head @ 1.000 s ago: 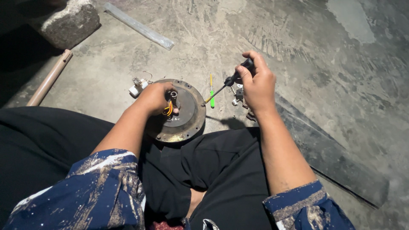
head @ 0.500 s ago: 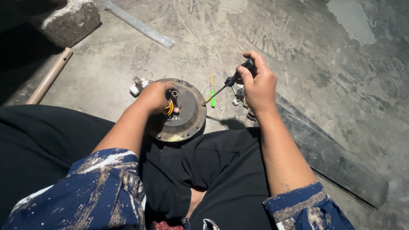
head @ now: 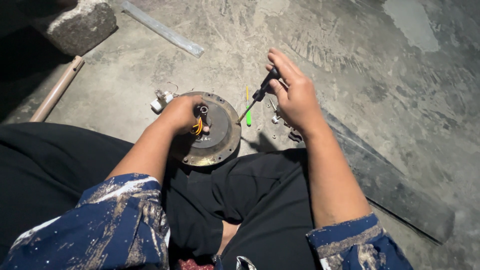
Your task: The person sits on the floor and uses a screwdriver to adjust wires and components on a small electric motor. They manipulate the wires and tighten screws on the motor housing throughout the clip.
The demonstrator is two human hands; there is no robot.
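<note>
A round, brass-coloured metal motor housing (head: 222, 135) lies on the concrete floor just past my knees. My left hand (head: 179, 112) rests on its top and grips the black centre shaft, where yellow and orange wires show. My right hand (head: 295, 95) holds a black-handled screwdriver (head: 260, 95). The shaft slants down and left, with its tip at the disc's right rim. A small green-handled tool (head: 248, 116) lies on the floor between the disc and my right hand.
Small screws and metal bits (head: 276, 119) lie under my right hand. A white plug piece (head: 159, 102) sits left of the disc. A stone block (head: 80, 25), a tan pipe (head: 55, 95), a flat metal strip (head: 165, 31) and a dark plank (head: 395, 190) lie around.
</note>
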